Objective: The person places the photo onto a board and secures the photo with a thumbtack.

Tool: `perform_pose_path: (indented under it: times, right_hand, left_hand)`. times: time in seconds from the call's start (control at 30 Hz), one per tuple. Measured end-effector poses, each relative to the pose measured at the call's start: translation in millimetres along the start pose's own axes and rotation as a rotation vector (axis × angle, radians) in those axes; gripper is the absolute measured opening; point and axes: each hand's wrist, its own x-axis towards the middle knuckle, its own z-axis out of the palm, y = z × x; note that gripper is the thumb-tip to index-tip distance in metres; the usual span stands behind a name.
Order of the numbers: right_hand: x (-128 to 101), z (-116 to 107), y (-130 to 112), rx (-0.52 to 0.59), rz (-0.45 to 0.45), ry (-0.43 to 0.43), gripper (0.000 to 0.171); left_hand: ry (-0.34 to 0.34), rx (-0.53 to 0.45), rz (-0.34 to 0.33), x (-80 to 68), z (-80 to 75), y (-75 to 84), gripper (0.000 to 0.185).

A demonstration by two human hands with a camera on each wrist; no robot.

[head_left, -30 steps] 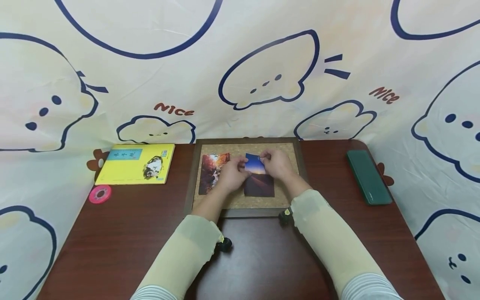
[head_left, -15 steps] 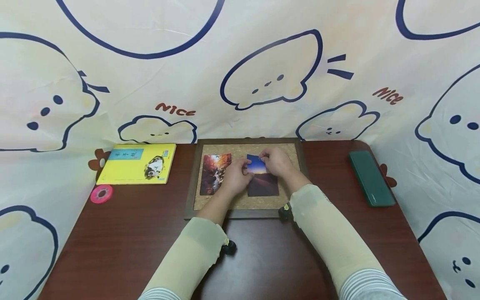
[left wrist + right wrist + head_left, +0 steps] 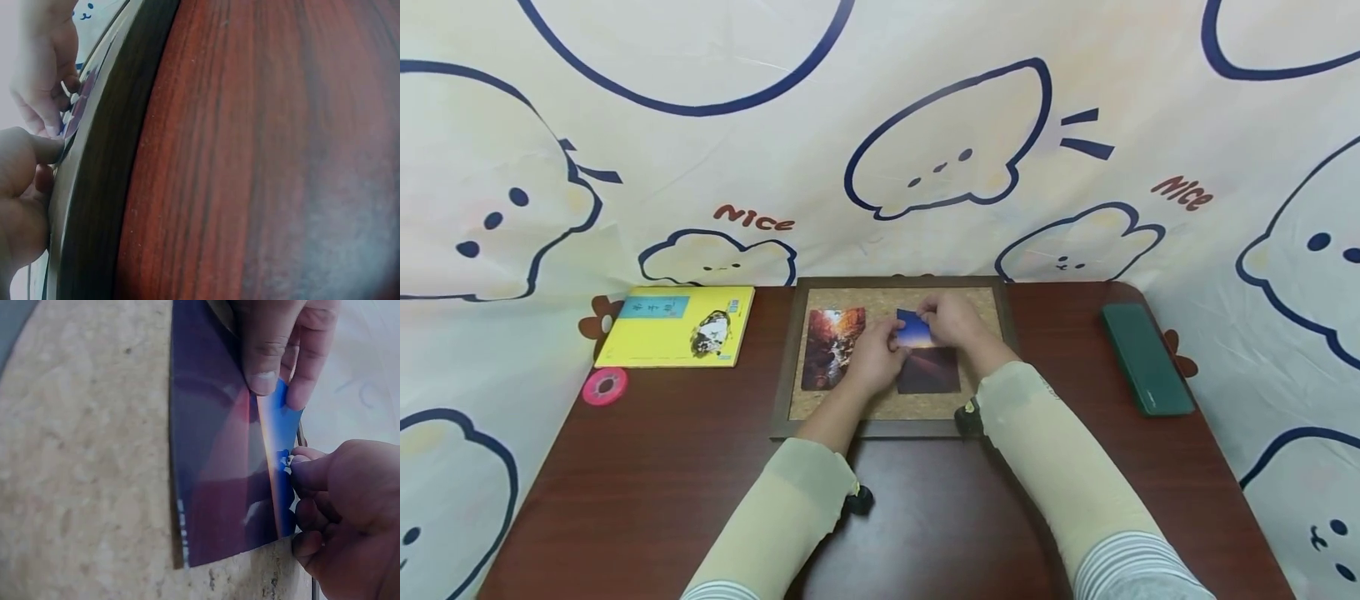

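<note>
At the far left of the counter (image 3: 625,492) a pink tape roll (image 3: 604,387) lay just in front of a yellow book (image 3: 676,326). A framed cork board (image 3: 880,407) sat in the middle, with a photo of autumn trees (image 3: 829,346) lying flat on its left half. Beside that picture, the left hand (image 3: 874,357) rested on the cork with its grip pinching the left edge of a blue sunset photo (image 3: 928,367); the right wrist view showed thumb and fingertips (image 3: 267,359) pressed together over the blue top part of the picture. That photo (image 3: 219,456) lay on the board to the right of the autumn one, its top edge lifted slightly between the two hands. The right hand (image 3: 951,318) was curled at the photo's upper edge, its grip pinching a small pale pin (image 3: 287,460) against the blue corner. Both sleeves were pale yellow. Well apart at the right side of the counter lay a dark green case (image 3: 1146,357), and a cartoon-printed cloth (image 3: 925,125) hung behind everything.
</note>
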Motion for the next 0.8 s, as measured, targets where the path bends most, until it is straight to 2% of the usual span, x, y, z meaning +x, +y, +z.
perform_pose_path:
  times: [0.17, 0.3, 0.67, 0.8]
  right_hand:
    - [3.7, -2.9, 4.2, 0.035, -0.015, 0.015, 0.016]
    - [4.8, -5.4, 5.3, 0.062, -0.009, -0.010, 0.016]
    - [6.9, -7.6, 6.5, 0.061, -0.008, -0.046, 0.017]
    - [7.5, -7.6, 5.4, 0.085, 0.022, -0.038, 0.014]
  left_hand:
    - [0.003, 0.045, -0.004, 0.2, 1.1, 1.2, 0.047]
    - [-0.008, 0.054, -0.008, -0.7, 0.5, 1.9, 0.048]
    - [-0.019, 0.035, -0.017, -0.9, -0.1, 0.9, 0.050]
    - [-0.017, 0.035, -0.022, -0.7, 0.5, 0.3, 0.050]
